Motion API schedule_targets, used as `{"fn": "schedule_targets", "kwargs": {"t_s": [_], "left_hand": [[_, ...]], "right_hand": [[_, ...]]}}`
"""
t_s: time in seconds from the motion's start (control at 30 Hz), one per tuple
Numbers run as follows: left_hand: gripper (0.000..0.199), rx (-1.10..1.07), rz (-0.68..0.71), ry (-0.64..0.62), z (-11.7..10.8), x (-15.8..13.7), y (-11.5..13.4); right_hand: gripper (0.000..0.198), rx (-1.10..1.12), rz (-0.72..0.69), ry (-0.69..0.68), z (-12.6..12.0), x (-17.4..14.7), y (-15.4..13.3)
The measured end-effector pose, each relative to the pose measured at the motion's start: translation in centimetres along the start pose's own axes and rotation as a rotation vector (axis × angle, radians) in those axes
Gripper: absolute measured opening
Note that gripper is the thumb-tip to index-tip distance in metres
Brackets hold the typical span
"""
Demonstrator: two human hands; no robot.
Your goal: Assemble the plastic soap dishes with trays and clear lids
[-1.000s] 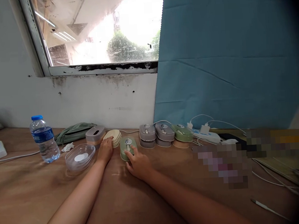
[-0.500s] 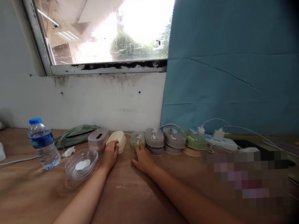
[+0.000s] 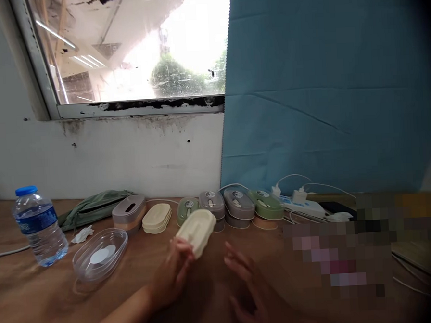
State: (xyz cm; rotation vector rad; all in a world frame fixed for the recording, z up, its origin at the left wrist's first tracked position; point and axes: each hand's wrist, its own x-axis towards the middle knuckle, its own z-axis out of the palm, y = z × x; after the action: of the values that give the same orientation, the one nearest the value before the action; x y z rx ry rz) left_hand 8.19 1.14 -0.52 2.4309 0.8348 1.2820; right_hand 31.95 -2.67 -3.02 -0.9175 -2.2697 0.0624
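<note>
Right of the cream stack (image 3: 156,218), the left hand (image 3: 173,271) now pinches a lifted cream piece (image 3: 201,226), leaving the open, empty right hand (image 3: 254,288) free.

Water bottle (image 3: 38,223) near crumpled tissue (image 3: 82,234), green pouch (image 3: 91,210), window (image 3: 134,55), blue cloth (image 3: 320,83)

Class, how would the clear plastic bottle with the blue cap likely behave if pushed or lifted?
The clear plastic bottle might tip if pushed near its blue cap, being tall and narrow. It may feel heavier than an empty one, as it appears to hold liquid. Laid down, its rounded sides would probably let it roll.
</note>
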Motion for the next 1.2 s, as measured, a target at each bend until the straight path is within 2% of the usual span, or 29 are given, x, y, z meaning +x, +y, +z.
{"fn": "schedule_targets", "kwargs": {"t_s": [0.1,0.17,0.27,0.3,0.4,0.43,0.5,0.57,0.6,0.73,0.83,1.03,1.1,1.2], "left_hand": [[0.009,-0.105,0.081,-0.362,0.4,-0.6,2.6],[0.009,-0.17,0.113,-0.527,0.6,-1.0,3.7],[0.008,-0.205,0.096,-0.642,0.4,-1.6,4.5],[0.013,-0.196,0.059,-0.651,0.1,-1.6,4.5],[0.034,-0.113,-0.047,-0.562,-1.9,-0.8,3.4],[0.029,-0.045,-0.074,-0.486,-2.9,-0.1,2.6],[0.018,0.161,-0.233,-0.256,-5.3,1.5,0.3],[0.024,0.392,-0.444,-0.054,-7.7,3.0,-2.5],[0.028,0.506,-0.544,0.003,-8.8,3.5,-3.8],[0.036,0.766,-0.739,0.083,-11.6,3.7,-7.7],[0.036,0.796,-0.756,0.111,-11.8,2.4,-8.9],[0.027,0.728,-0.646,0.18,-11.7,1.4,-9.8],[0.025,0.746,-0.631,0.199,-12.1,2.0,-9.0],[0.024,0.751,-0.575,0.286,-12.5,3.4,-6.1]], "right_hand": [[0.065,-0.093,-0.131,-0.02,-1.5,-4.7,1.1],[0.054,-0.095,-0.163,-0.045,-2.2,-6.3,1.7],[0.041,-0.059,-0.106,-0.098,-3.5,-6.1,1.2],[0.038,-0.039,-0.084,-0.18,-4.1,-5.5,0.7],[0.024,0.038,-0.016,-0.337,-5.7,-3.5,-1.0],[0.022,0.06,0.003,-0.35,-6.1,-3.0,-1.4],[0.021,0.092,0.032,-0.35,-6.6,-2.6,-1.9],[0.023,0.111,0.041,-0.348,-6.8,-2.6,-2.1],[0.025,0.115,0.042,-0.347,-6.8,-2.7,-2.1],[0.032,0.098,0.049,-0.368,-6.7,-3.0,-2.3],[0.034,0.074,0.064,-0.383,-6.7,-3.0,-2.5],[0.03,0.076,0.087,-0.396,-6.7,-2.6,-2.5],[0.033,0.085,0.096,-0.378,-6.5,-2.6,-2.4],[0.044,0.112,0.106,-0.324,-6.2,-3.0,-2.1]]}}
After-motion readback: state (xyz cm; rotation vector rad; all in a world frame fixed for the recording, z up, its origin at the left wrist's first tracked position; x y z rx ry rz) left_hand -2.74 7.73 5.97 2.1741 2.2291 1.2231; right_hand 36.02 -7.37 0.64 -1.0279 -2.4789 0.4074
